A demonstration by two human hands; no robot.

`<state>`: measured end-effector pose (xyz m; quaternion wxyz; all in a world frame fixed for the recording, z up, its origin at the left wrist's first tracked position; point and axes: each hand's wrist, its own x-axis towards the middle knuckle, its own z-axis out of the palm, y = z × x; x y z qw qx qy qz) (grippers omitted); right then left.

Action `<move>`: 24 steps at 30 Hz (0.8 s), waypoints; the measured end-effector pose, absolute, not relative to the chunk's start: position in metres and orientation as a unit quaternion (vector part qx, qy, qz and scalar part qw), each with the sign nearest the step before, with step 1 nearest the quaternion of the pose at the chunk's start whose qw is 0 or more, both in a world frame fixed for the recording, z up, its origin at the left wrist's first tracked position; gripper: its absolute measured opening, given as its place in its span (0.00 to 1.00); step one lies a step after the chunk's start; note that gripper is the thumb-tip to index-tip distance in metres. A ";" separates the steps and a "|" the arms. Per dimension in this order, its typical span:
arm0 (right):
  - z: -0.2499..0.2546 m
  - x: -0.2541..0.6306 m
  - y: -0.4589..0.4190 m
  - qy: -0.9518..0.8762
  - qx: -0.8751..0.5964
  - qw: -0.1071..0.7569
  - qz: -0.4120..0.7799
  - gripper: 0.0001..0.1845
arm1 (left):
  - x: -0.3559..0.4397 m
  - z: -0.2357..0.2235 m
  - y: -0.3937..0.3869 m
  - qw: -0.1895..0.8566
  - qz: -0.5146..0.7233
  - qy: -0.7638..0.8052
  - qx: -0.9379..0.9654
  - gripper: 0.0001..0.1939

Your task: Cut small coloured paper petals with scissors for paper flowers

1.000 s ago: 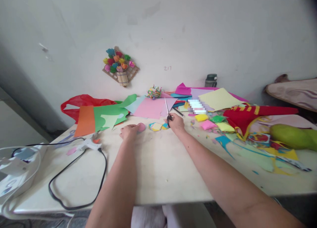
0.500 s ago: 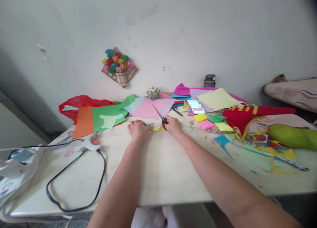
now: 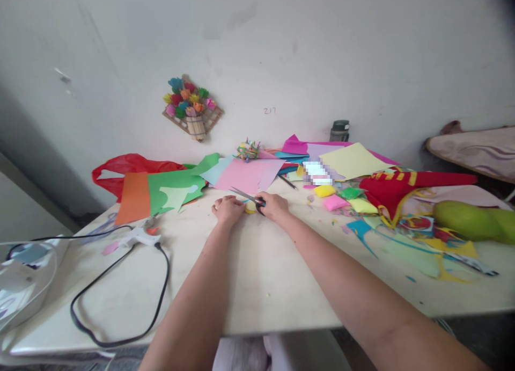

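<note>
My right hand (image 3: pixel 274 205) is closed around the dark handles of a pair of scissors (image 3: pixel 242 194). The blades point left and slightly away from me, slightly parted, above the table. Beside them my left hand (image 3: pixel 228 210) rests low over the tabletop, its thumb and fingertips pinching a small blue and yellow paper piece (image 3: pixel 250 206). Part of that piece is hidden by the fingers and the scissors. Just beyond both hands lies a pink paper sheet (image 3: pixel 245 176).
Left are orange paper (image 3: pixel 132 198), green paper (image 3: pixel 161 183), and a white glue gun (image 3: pixel 142 235) with its looping black cord. Paper scraps (image 3: pixel 364 234), small colored packets (image 3: pixel 336 202), a red cloth item (image 3: pixel 386 191) and a green rounded object (image 3: pixel 462 220) lie right.
The scissors have swung from pointing steeply away to pointing more leftward, and my right hand has shifted slightly left. My left hand stays close to the paper piece.
</note>
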<state>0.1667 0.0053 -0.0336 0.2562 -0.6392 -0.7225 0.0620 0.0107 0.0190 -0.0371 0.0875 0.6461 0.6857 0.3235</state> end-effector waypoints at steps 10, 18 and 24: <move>-0.036 0.168 0.007 -0.712 -0.640 0.276 0.083 0.17 | 0.012 -0.034 0.021 0.143 0.327 0.688 0.632 0.05; -0.035 0.168 0.004 -0.714 -0.635 0.279 0.092 0.18 | 0.009 -0.037 0.027 0.149 0.321 0.700 0.620 0.05; -0.037 0.168 0.006 -0.714 -0.638 0.275 0.091 0.18 | 0.010 -0.039 0.027 0.105 0.272 0.721 0.629 0.10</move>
